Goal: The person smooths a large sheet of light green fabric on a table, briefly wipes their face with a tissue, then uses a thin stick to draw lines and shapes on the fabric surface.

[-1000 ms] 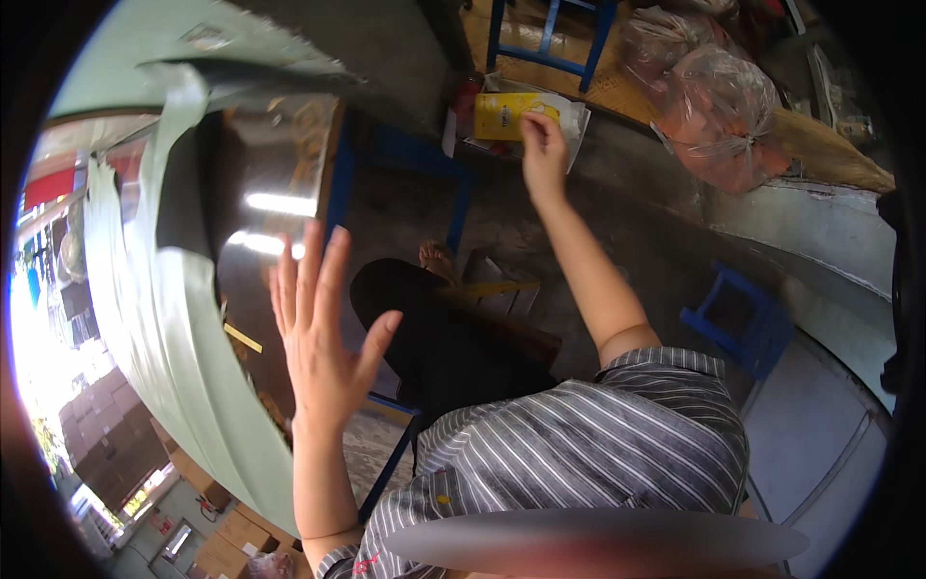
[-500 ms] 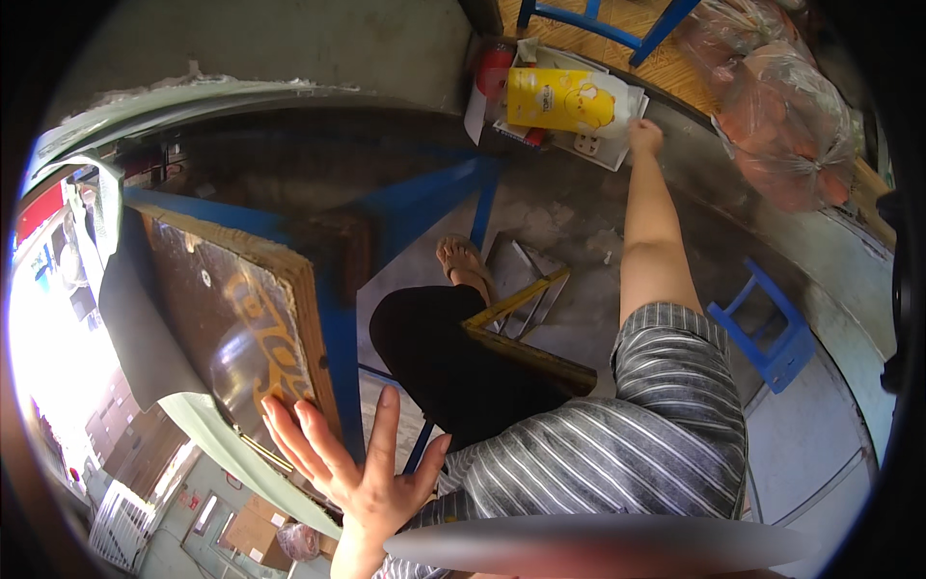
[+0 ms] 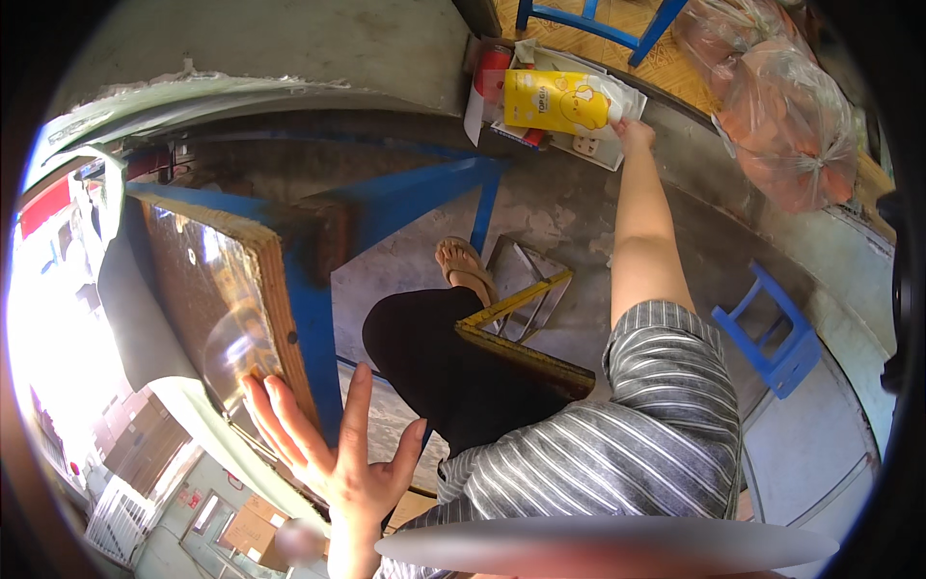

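My right hand [image 3: 634,133] reaches far forward, fingers closed at the near right corner of a yellow and white soft package [image 3: 550,102] printed with a cartoon duck. That package lies over a white open box [image 3: 609,157] at the far wall. My left hand [image 3: 338,470] is spread open, its fingertips at the surface of a brown wooden board [image 3: 207,289] whose near edge is thick and worn. Nothing is held in it. A blue metal frame [image 3: 424,198] supports the board.
A red object [image 3: 495,68] stands beside the box. Clear plastic bags with orange contents [image 3: 786,125] lie at far right. On the right is a small blue stool [image 3: 772,333]. A yellow-edged metal frame [image 3: 526,333] is by my leg. Another blue frame [image 3: 603,37] stands beyond the box.
My right hand has moved slightly left onto the package's corner. The left hand has shifted a little left and down, still spread. The board also appears shifted left in view.
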A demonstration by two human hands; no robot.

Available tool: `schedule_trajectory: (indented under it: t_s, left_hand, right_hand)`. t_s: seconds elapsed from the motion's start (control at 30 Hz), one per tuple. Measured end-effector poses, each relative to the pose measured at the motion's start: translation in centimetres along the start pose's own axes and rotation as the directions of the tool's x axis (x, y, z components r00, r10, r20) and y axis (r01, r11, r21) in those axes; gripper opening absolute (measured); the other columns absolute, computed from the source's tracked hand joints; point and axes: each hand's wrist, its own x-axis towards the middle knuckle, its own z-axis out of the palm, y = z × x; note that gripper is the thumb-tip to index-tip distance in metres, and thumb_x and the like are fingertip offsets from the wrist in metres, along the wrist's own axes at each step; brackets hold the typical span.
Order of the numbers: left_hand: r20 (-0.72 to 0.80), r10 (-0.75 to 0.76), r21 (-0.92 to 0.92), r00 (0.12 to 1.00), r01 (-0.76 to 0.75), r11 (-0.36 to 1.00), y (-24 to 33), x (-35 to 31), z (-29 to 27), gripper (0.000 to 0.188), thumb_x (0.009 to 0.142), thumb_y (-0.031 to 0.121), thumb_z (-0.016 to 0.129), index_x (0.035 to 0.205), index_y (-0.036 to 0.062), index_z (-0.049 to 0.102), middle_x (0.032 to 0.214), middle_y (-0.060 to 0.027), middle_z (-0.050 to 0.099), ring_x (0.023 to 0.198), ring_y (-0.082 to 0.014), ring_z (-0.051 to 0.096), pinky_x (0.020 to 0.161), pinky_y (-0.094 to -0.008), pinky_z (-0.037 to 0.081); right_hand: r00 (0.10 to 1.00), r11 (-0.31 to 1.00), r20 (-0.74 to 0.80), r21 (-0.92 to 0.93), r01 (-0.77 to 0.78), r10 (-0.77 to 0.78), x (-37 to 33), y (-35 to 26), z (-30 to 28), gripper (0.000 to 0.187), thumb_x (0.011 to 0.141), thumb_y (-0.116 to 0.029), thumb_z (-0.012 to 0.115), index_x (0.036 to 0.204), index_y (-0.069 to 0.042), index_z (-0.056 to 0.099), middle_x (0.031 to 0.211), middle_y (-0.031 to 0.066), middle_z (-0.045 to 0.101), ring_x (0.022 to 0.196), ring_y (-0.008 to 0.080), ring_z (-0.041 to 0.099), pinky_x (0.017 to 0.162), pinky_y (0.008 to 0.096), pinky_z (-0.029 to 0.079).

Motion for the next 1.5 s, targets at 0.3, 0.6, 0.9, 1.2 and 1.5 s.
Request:
schedule_trajectory:
  t_s: [0.3,0.6,0.9,1.2,1.5]
  left_hand:
    - [0.015,-0.025,0.071,1.000,0.024,0.997,0.2,-0.2,-0.2,0.061,0.073,0.048,0.080,0.127,0.0215,0.069,0.157,-0.0260,0.020,0.141,-0.0581,0.021,0.109,-0.0675,0.029]
    - [-0.006,-0.005,0.043,1.000,0.005,0.999,0.3,0.3,-0.2,0.062,0.075,0.046,0.079,0.130,0.0214,0.066,0.156,-0.0273,0.022,0.141,-0.0568,0.023,0.109,-0.0670,0.028]
    - [-0.123,0.025,-0.027,0.992,-0.028,0.999,0.3,0.6,0.3,0.062,0.075,0.045,0.078,0.131,0.0222,0.065,0.154,-0.0229,0.034,0.140,-0.0536,0.028,0.112,-0.0662,0.027]
    - [-0.167,0.047,-0.018,0.985,-0.050,0.999,0.2,0.5,0.4,0.068,0.076,0.041,0.078,0.138,0.0221,0.058,0.158,-0.0206,0.030,0.146,-0.0451,0.026,0.116,-0.0595,0.023]
    - [-0.212,0.048,-0.069,0.976,-0.064,0.996,0.0,0.2,0.9,0.067,0.072,0.038,0.082,0.134,0.0213,0.061,0.160,-0.0151,0.029,0.146,-0.0430,0.026,0.116,-0.0596,0.024]
  right_hand:
    - [0.872,0.069,0.348,-0.917,0.393,-0.344,-1.7,-0.6,-0.6,0.022,0.082,-0.025,0.073,0.098,-0.010,0.073,0.107,0.0107,0.070,0.092,0.0363,0.068,0.082,0.0449,0.056]
    - [0.910,0.878,0.206,0.405,0.255,-0.360,-7.6,-4.6,-3.7,0.020,0.093,-0.019,0.068,0.102,-0.001,0.064,0.100,0.0037,0.066,0.093,0.0113,0.060,0.081,0.0266,0.047]
    - [0.216,-0.284,0.629,-0.594,0.752,-0.746,-15.4,-11.4,-2.1,0.020,0.089,-0.029,0.068,0.092,-0.010,0.071,0.095,0.0116,0.072,0.096,0.0309,0.067,0.084,0.0446,0.048]
    - [0.324,-0.072,0.673,-0.489,0.869,-0.665,-17.3,-16.4,0.4,0.023,0.092,-0.032,0.064,0.092,-0.010,0.072,0.080,0.0121,0.071,0.074,0.0332,0.067,0.069,0.0422,0.051]
    - [0.396,0.291,0.608,-0.268,0.918,-0.689,-18.9,-17.5,3.1,0.029,0.091,-0.034,0.064,0.097,-0.006,0.069,0.083,0.0162,0.069,0.079,0.0340,0.066,0.071,0.0393,0.050]
